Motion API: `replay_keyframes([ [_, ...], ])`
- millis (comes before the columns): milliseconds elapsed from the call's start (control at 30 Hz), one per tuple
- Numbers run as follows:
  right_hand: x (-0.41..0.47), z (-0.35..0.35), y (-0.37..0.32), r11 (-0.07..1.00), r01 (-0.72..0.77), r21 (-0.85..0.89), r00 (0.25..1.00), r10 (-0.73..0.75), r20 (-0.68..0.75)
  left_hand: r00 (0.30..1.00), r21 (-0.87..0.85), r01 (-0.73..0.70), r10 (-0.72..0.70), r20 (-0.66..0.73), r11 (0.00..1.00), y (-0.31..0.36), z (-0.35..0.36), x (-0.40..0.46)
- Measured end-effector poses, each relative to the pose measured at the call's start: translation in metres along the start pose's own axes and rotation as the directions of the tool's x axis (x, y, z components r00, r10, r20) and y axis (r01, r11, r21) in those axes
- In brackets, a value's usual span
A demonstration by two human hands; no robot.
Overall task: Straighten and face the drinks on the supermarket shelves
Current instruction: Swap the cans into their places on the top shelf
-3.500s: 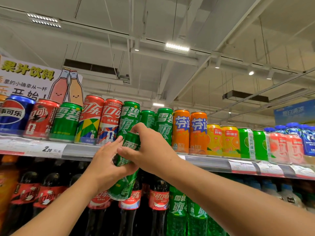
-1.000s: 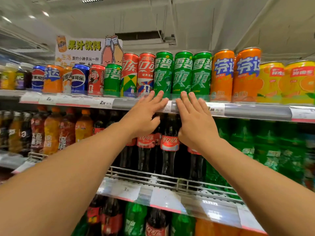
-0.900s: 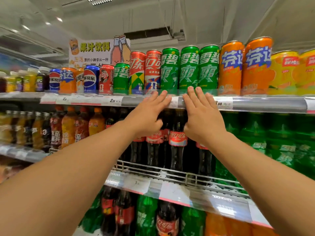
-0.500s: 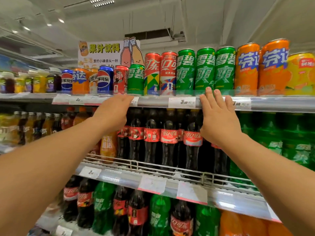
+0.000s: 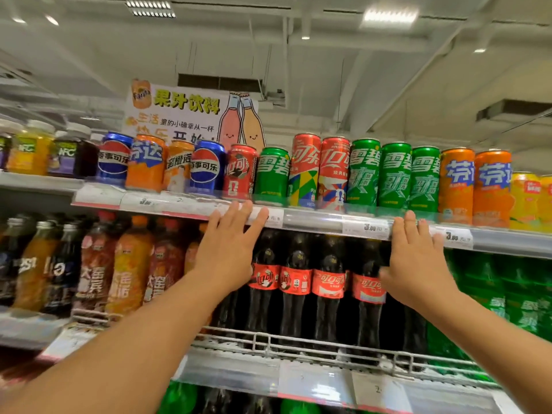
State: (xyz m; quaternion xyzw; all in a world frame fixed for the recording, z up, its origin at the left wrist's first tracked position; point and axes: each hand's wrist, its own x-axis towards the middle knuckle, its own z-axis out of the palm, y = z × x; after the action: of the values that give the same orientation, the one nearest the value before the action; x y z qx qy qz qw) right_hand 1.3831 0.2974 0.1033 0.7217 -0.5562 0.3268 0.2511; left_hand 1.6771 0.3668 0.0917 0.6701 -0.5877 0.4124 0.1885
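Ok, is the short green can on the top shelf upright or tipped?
Upright. The short green can stands on its base, label facing out, between a short red can and a tall red one.

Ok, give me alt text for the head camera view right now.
Both hands reach up flat, fingers straight, to the front edge of the top shelf: the left hand below a short green can, the right hand below three tall green cans. Cola bottles fill the shelf beneath.
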Motion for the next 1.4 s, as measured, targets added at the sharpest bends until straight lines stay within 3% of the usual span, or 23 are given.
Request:
replay_keyframes([
  [167,0.001,-0.006,-0.071,0.929,0.341,0.147,0.94,-0.333,-0.076,1.0,-0.04,-0.005,0.007,0.029,0.999,0.0,-0.005,0.002],
  [233,0.008,-0.005,-0.098,0.9,0.405,0.161,0.914,-0.396,-0.083,0.999,-0.038,-0.007,0.008,0.046,0.999,-0.001,-0.007,0.002],
  [333,0.016,0.004,-0.119,0.907,0.393,0.15,0.92,-0.384,-0.083,0.998,-0.03,-0.001,0.003,0.067,1.0,-0.002,-0.008,0.004],
  [533,0.016,0.033,-0.124,0.918,0.387,0.082,0.906,-0.363,-0.217,0.995,-0.017,0.027,-0.025,0.093,0.999,0.001,-0.011,0.003],
  [700,0.014,0.031,-0.126,0.926,0.373,0.061,0.91,-0.352,-0.221,0.991,0.008,-0.007,0.006,0.135,1.0,-0.016,-0.032,-0.002],
  [1000,0.013,0.027,-0.14,0.966,0.26,-0.015,0.956,-0.259,-0.137,0.971,-0.015,0.205,-0.201,0.132,0.979,-0.114,-0.021,-0.034],
  [1267,0.004,-0.006,-0.187,0.997,0.059,-0.051,0.998,-0.061,-0.032,0.999,-0.009,-0.051,0.051,0.015,0.999,-0.174,0.006,-0.036],
  [1400,0.006,-0.018,-0.257,0.975,0.186,0.119,0.981,-0.178,-0.075,0.988,-0.01,-0.138,0.137,-0.074,0.99,-0.185,0.013,-0.029],
])
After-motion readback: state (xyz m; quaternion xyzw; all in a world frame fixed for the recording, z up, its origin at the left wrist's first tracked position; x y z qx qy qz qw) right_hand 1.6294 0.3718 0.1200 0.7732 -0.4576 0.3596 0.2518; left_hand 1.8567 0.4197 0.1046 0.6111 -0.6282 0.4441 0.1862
